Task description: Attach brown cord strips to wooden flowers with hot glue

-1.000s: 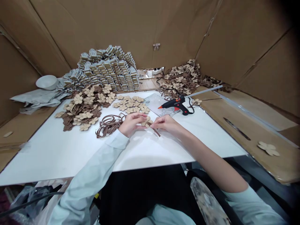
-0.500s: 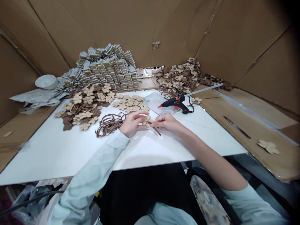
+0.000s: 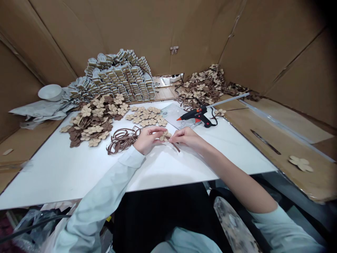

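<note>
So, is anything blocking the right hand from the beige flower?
Nothing visible: the right hand is at the edge of the beige flower, seemingly pinching the brown ribbon there, while the left hand holds the flower's other side. The black hot glue gun lies beyond the hands, not between them.

A round white bowl (image 3: 50, 92) sits at ten o'clock by greyish-white plastic bags (image 3: 39, 109), a brown cardboard wall (image 3: 147, 26) stands at twelve, and a slim dark pointed tool (image 3: 265, 142) lies at three.
</note>
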A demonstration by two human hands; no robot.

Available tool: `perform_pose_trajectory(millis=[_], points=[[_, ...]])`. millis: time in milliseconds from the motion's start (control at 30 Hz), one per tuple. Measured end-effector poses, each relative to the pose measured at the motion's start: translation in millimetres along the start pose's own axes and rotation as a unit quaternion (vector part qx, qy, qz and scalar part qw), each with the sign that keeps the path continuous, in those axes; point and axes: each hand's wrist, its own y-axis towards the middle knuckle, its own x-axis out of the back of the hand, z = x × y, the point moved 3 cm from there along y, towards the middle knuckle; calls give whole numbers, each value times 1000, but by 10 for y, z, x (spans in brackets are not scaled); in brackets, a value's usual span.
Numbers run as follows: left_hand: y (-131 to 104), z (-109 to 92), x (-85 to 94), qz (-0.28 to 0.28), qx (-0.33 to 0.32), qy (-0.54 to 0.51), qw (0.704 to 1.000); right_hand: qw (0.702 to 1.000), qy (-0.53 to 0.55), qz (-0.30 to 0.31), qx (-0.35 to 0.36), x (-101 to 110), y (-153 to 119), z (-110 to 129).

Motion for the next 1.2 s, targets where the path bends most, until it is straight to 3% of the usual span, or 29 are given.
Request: perform_pose_trajectory(millis=[900, 1200], points=[[40, 92, 42, -48, -40, 9, 998, 999, -12, 28, 32, -11, 3, -20], [45, 99, 50, -60, -46, 37, 996, 999, -21, 26, 6, -11, 19, -45]])
